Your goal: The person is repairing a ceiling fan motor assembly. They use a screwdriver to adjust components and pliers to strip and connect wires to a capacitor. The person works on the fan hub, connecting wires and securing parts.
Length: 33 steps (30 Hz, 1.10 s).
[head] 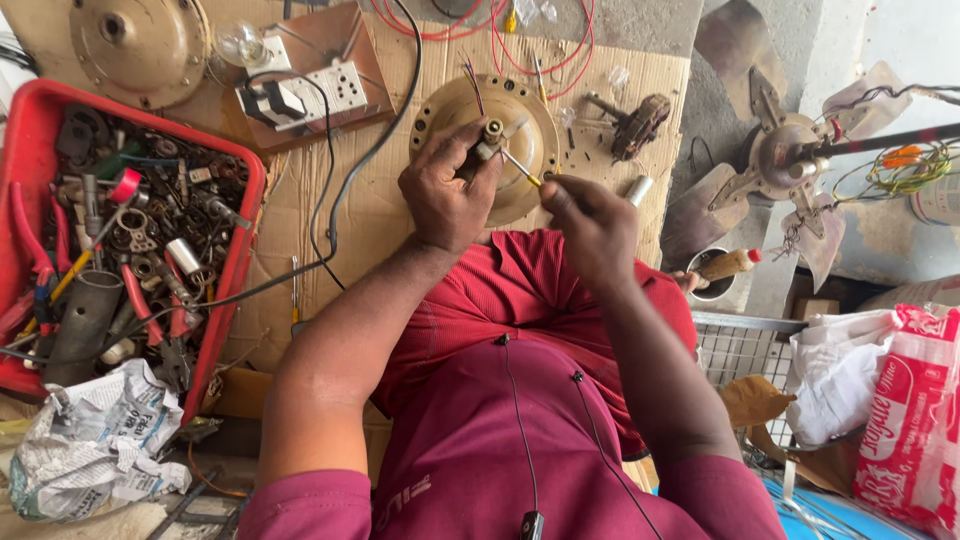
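Observation:
A round brass-coloured fan motor housing [525, 120] lies on cardboard in front of me, with coloured wires coming out near its central shaft [493, 130]. My left hand [445, 195] grips the housing at the shaft, fingers curled over it. My right hand [590, 225] pinches a thin screwdriver [520, 168] with a yellow handle; its tip points at the shaft.
A red tray [235, 260] full of pliers, nuts and metal parts sits at left, crumpled newspaper [95, 445] below it. A switchboard with bulb [305, 90] lies behind. A dismantled ceiling fan [785, 160] lies right, plastic bags [890, 390] lower right. Red wires [520, 40] run across the back.

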Each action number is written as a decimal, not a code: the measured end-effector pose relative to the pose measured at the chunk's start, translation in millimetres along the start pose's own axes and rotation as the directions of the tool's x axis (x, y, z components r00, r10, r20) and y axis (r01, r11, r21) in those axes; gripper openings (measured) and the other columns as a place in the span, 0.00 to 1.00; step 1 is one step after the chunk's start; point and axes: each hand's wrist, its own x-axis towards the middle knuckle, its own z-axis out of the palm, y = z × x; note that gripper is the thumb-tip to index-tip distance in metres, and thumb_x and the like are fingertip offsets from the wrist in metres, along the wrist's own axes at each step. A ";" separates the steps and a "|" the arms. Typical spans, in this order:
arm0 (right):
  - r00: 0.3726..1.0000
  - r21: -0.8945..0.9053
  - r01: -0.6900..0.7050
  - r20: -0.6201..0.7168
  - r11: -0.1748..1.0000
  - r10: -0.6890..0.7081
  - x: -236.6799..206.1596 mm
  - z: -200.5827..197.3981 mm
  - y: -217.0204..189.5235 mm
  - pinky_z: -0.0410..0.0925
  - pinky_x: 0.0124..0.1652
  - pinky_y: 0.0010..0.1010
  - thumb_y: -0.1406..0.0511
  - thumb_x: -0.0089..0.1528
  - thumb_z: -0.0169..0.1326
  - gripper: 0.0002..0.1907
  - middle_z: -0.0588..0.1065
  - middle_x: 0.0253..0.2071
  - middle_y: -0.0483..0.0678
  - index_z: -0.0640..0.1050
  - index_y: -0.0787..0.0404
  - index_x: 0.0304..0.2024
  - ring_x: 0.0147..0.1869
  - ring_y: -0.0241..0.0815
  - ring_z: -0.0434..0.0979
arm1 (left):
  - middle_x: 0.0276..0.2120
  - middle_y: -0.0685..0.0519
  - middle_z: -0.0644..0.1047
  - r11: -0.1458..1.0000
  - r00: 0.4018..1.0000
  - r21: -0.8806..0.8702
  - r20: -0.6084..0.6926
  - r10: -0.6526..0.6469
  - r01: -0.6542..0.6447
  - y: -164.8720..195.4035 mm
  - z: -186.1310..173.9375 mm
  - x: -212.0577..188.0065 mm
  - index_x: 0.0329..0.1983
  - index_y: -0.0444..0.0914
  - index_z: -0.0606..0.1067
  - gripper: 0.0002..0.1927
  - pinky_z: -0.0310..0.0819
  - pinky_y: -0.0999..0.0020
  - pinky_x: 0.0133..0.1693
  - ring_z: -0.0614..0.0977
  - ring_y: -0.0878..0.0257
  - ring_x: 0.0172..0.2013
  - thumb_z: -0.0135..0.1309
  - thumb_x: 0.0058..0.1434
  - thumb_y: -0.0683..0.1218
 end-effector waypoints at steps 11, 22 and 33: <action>0.969 -0.237 -0.238 -0.122 0.942 0.215 -2.0 0.0 -1.8 0.68 0.29 0.15 0.58 0.70 0.59 0.17 0.81 0.32 0.47 0.81 0.66 0.52 0.28 0.26 0.75 | 0.44 0.50 0.83 1.000 1.000 0.018 0.005 0.008 -0.008 -1.6 -0.3 2.4 0.51 0.39 0.80 0.17 0.83 0.65 0.46 0.87 0.57 0.44 0.66 0.58 0.41; 0.986 -0.296 0.130 -0.060 0.946 -0.154 -7.2 8.3 2.1 0.70 0.33 0.18 0.61 0.69 0.58 0.15 0.78 0.37 0.48 0.78 0.66 0.53 0.34 0.27 0.76 | 0.45 0.50 0.83 1.000 1.000 -0.005 0.009 0.012 -0.012 0.9 -2.5 3.6 0.52 0.38 0.80 0.17 0.83 0.65 0.48 0.87 0.57 0.45 0.66 0.59 0.40; 0.939 0.187 -0.341 0.036 0.921 0.341 6.3 -0.7 -0.3 0.62 0.23 0.19 0.63 0.63 0.60 0.13 0.79 0.35 0.47 0.80 0.61 0.49 0.26 0.29 0.70 | 0.43 0.51 0.80 0.993 0.994 0.084 -0.066 0.093 -0.087 -0.5 5.4 3.4 0.53 0.41 0.79 0.19 0.82 0.64 0.43 0.85 0.56 0.42 0.67 0.57 0.41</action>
